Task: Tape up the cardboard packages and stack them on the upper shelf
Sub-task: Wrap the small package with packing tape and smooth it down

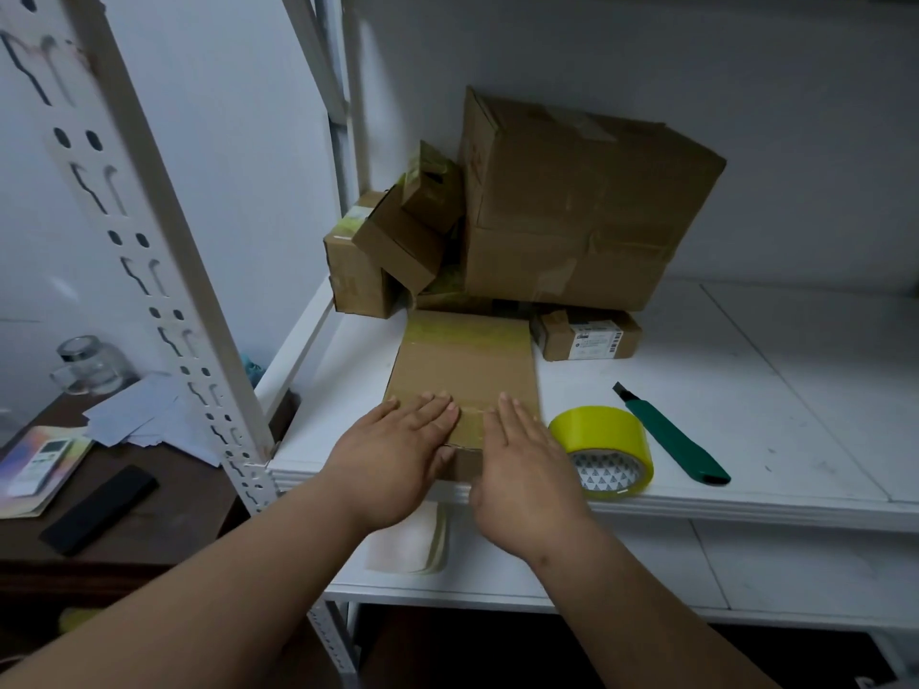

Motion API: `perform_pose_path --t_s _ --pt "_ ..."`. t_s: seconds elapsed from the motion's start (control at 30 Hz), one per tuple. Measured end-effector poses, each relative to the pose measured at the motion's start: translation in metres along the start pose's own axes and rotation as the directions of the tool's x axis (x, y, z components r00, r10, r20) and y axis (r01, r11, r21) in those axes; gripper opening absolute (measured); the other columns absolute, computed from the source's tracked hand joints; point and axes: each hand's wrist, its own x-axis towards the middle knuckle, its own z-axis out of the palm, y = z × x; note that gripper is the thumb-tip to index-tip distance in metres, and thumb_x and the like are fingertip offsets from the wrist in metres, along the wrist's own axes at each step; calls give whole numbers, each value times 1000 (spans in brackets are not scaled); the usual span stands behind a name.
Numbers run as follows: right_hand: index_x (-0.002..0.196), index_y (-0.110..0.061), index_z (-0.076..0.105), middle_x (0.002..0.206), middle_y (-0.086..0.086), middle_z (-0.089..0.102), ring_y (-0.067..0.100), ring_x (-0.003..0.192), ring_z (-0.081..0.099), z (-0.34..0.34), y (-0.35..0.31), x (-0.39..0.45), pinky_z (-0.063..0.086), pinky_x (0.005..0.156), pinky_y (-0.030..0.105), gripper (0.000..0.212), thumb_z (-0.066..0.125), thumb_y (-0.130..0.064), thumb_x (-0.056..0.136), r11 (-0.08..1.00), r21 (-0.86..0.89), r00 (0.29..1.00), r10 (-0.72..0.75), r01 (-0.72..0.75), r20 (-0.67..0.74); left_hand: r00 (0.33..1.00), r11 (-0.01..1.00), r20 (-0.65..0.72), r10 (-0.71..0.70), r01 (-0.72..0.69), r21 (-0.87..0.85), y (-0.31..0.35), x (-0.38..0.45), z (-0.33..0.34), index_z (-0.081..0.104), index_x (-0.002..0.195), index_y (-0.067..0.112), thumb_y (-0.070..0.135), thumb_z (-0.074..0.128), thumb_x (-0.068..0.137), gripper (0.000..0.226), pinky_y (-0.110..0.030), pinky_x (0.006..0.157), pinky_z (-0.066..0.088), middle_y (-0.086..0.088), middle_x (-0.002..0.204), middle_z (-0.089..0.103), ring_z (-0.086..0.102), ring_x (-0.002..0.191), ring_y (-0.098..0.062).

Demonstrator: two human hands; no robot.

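Note:
A flat cardboard package (pixel 465 363) lies on the white shelf (pixel 746 415), its near end at the shelf's front edge. Yellowish tape bands cross its far end and its near end. My left hand (pixel 398 450) and my right hand (pixel 527 464) press flat on the near end, fingers spread, on either side of the tape strip. A roll of yellow tape (pixel 604 450) stands just right of my right hand. A green utility knife (pixel 671 435) lies further right.
Behind the package a big cardboard box (pixel 577 201) sits on flatter boxes, with several small boxes (pixel 398 241) piled to its left and a labelled small box (pixel 587 335) at its right. A white slotted upright (pixel 164 271) stands left. A dark table (pixel 139 494) holds papers and a glass jar.

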Motion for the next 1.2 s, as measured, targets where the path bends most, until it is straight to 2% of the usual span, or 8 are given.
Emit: perform_pose_path --t_s 0.17,0.4,0.57,0.67,0.83,0.93,1.07,1.2 --pt "158 -11 -2 165 13 -12 25 153 -10 1 -3 -1 -8 122 36 77 41 -11 95 999 -14 999 30 -31 -28 995 998 -104 13 -5 70 1 -2 8 63 132 18 38 30 97 52 -38 103 42 -1 135 62 59 125 -19" --pt "159 -18 12 167 8 2 22 154 1 15 3 9 -5 122 39 57 32 -21 106 996 -22 993 -84 82 -84 998 1000 -56 0 -1 -16 -3 -5 9 45 147 23 48 19 96 63 -54 112 31 4 153 42 36 144 -20" --pt "129 -16 65 135 24 59 37 125 58 28 10 10 42 104 45 59 85 -26 74 995 -96 980 -33 14 -194 990 978 -144 -12 -18 -208 -5 -4 11 50 144 22 52 24 93 64 -41 106 46 5 151 45 37 143 -20" --pt "121 -14 70 126 26 64 39 116 64 39 10 12 46 99 46 64 92 -21 61 992 -123 979 -8 -17 -202 986 964 -157 -49 5 -265 -2 -4 12 44 148 26 55 32 94 62 -34 109 39 12 155 37 27 147 -13" --pt "153 -15 34 161 17 26 31 151 20 12 12 5 4 119 35 58 51 -8 97 995 17 976 -90 96 -197 988 956 -146 -53 8 -294 -5 -1 12 39 150 28 37 56 98 55 -29 117 29 16 156 31 19 148 -7" --pt "142 -24 50 156 5 40 25 149 26 -17 27 -6 3 122 44 58 58 -24 85 997 -21 905 -74 72 -420 989 947 -136 -52 6 -323 -7 -1 12 34 151 32 38 53 99 55 -13 113 12 24 153 21 7 140 6" --pt "153 -44 20 165 -5 9 19 151 10 -51 87 -6 9 124 44 93 67 -41 73 933 259 962 269 -250 -40 983 920 -162 -89 19 -391 -9 -1 13 37 150 28 33 56 99 55 -11 111 6 24 151 24 9 142 4" --pt "142 -36 42 135 2 47 24 113 54 -38 113 -8 50 98 41 78 76 -10 78 588 746 945 270 -313 183 975 900 -186 -125 32 -435 -8 -3 15 41 148 26 30 59 97 54 -7 110 4 27 146 25 13 142 3"
